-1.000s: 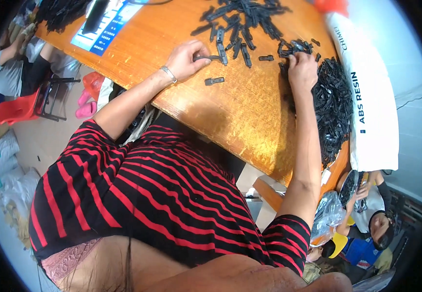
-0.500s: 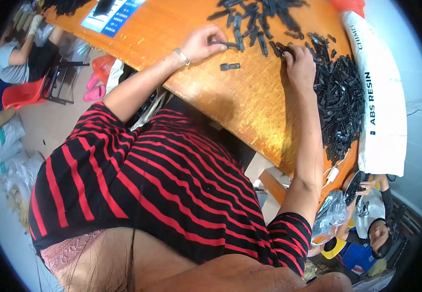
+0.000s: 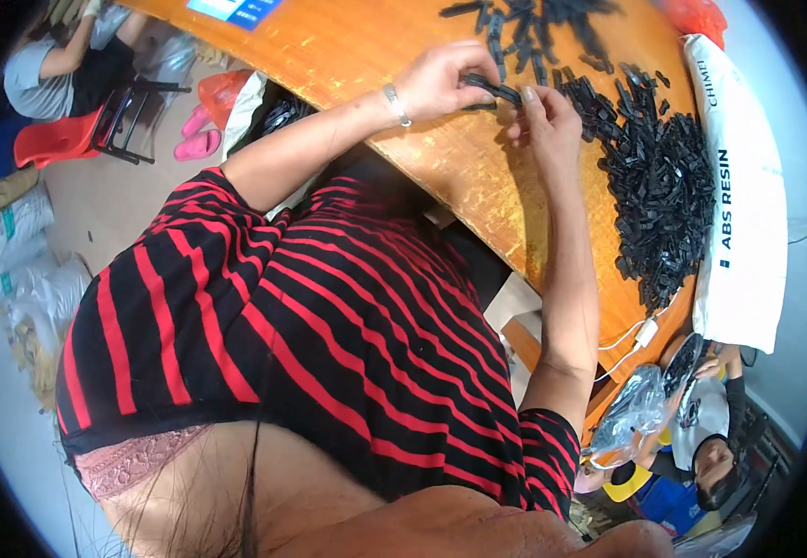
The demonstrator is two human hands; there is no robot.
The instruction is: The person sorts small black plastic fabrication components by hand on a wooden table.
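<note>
My left hand [image 3: 448, 84] is closed on a slim black plastic piece [image 3: 489, 86] above the wooden table. Fingertips of my right hand [image 3: 548, 123] pinch the black plastic at its other end, so the hands nearly meet. Whether this is one long piece or two pieces end to end, I cannot tell. Another loose black piece shows just under my left fingers, partly hidden. Beyond the hands lie scattered black plastic pieces [image 3: 538, 67], and a dense heap of the same small parts [image 3: 661, 200] spreads right of my right forearm.
A white sack [image 3: 743, 205] borders the table [image 3: 478, 200] on the right, with a red bag [image 3: 696, 19] behind it. A white cable connector [image 3: 645, 332] hangs near the table's right edge. People sit at far left and lower right; a red chair [image 3: 59, 139] stands left.
My right hand has come left from the scattered parts, and both hands now meet at the black plastic. The view has shifted, moving the table slightly up and right.
</note>
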